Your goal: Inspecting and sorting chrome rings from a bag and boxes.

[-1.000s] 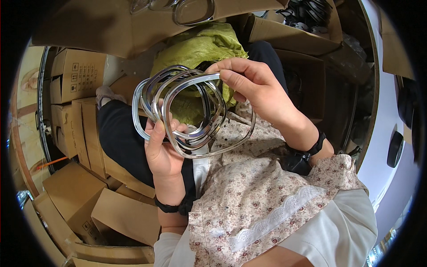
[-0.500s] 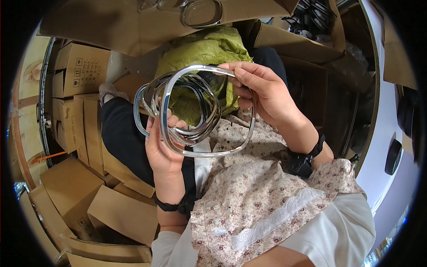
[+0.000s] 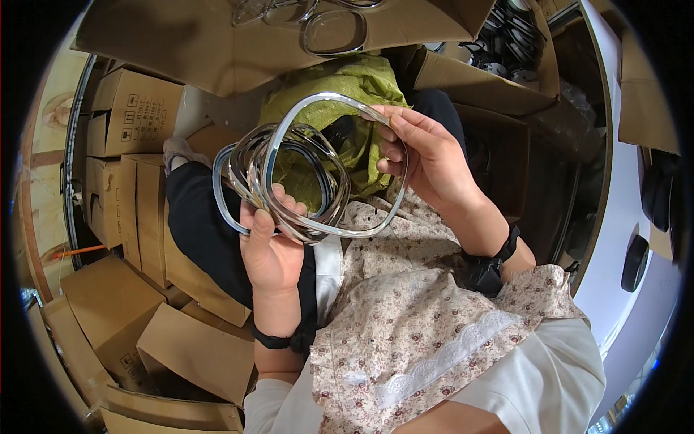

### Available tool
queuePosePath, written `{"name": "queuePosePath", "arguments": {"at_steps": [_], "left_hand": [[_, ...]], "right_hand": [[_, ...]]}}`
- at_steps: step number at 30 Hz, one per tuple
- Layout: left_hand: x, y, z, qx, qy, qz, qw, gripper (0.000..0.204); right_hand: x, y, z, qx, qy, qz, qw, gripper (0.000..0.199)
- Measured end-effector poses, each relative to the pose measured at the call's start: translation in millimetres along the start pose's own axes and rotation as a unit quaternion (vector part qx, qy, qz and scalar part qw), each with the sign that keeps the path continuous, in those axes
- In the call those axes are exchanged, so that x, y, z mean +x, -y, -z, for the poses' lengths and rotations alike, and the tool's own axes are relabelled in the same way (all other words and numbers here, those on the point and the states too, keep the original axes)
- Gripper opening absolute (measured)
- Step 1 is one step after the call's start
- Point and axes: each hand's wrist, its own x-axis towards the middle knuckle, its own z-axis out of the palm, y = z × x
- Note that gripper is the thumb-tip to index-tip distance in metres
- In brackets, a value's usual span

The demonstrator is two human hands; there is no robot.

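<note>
In front of the bag [image 3: 369,76], the left hand [image 3: 272,249] curls its fingers around the rings [image 3: 253,173], while the right hand [image 3: 426,148] pinches the front ring [image 3: 354,234] at its far right, so a hasty pull could catch overlapping edges and cause scratches.

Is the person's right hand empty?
No, the right hand is gripping a shiny, rounded frame by its upper right part.
</note>
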Motion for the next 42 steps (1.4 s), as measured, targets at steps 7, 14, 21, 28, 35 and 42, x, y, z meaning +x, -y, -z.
{"name": "queuePosePath", "arguments": {"at_steps": [7,14,21,28,35,42], "left_hand": [[-0.9,-1.2,6.0,0.083,-0.006,-0.029,0.996,0.046],[20.0,-24.8,5.5,0.079,-0.017,-0.070,0.994,0.034],[26.5,-23.4,16.0,0.040,-0.039,-0.075,0.996,0.032],[22.7,-25.3,23.2,0.029,-0.061,-0.092,0.993,0.032],[20.3,-22.9,21.2,0.024,-0.061,-0.093,0.994,0.030],[18.9,-21.0,19.8,0.041,-0.046,-0.094,0.994,0.030]], "right_hand": [[4.9,-23.8,2.2,0.005,0.008,0.004,1.000,0.030],[100.9,-13.7,46.7,-0.608,-0.042,0.345,0.713,0.026],[224.8,-8.5,82.3,-0.783,-0.098,0.277,0.549,0.035],[208.4,9.9,84.3,-0.681,-0.016,0.379,0.626,0.026],[96.1,26.5,56.2,-0.066,-0.012,0.165,0.984,0.021],[12.9,27.5,28.9,-0.547,0.097,0.486,0.675,0.016]]}}
